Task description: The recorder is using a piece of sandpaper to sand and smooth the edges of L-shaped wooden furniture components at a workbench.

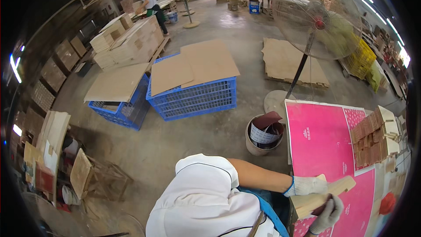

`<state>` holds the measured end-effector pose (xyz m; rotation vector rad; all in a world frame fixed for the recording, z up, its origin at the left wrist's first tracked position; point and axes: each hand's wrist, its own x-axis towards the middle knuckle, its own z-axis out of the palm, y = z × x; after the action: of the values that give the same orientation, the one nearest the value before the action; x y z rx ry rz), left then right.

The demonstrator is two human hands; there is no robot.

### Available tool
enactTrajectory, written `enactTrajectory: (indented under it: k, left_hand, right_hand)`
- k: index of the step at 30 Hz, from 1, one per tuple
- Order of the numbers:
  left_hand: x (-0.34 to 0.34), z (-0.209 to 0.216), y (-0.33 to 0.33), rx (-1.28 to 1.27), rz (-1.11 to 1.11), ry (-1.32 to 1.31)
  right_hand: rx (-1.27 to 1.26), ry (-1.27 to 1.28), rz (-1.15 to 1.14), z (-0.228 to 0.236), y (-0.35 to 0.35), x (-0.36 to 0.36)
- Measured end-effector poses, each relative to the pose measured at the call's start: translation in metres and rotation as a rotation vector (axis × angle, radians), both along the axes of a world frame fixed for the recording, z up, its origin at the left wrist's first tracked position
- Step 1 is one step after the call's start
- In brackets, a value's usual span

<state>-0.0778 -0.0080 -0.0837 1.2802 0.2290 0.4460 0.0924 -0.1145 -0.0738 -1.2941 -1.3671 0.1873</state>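
A pale wooden piece [340, 187] with a narrowed end lies slantwise over the pink-covered table at the lower right. My left hand [309, 186], in a whitish knit glove with a blue cuff, is closed on its far edge. On the near side, my gloved right hand [329, 216] has its fingers bent around a dark reddish-brown piece [321, 207] that looks like folded sandpaper, pressed against the wood. Part of that piece is hidden by the fingers. Beyond the hands, several similar shaped wooden pieces [372, 142] are stacked on the pink sheet [318, 138].
A bin [258, 148] with rolled dark red sheets stands beside the table, near a pedestal fan [319, 24]. Blue crates [197, 101] topped with cardboard stand ahead. Flat cardboard [291, 63] lies on the floor. A wooden stand [105, 175] is at left. Another person [151, 4] works far back.
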Motion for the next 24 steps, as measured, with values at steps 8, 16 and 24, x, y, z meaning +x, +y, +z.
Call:
enactTrajectory:
  k: [8, 16, 24]
  left_hand:
    - [-0.002, 0.01, -0.017, 0.12, 0.081, 0.029]
    - [-0.005, -0.012, -0.003, -0.056, 0.028, 0.045]
    - [0.009, -0.02, -0.027, -0.813, -0.339, -0.105]
  right_hand:
    - [-0.095, 0.024, -0.322, 0.017, 0.017, 0.032]
    - [-0.108, -0.089, 0.044, 0.015, -0.008, -0.019]
    - [0.16, -0.041, -0.26, -0.008, -0.01, 0.013]
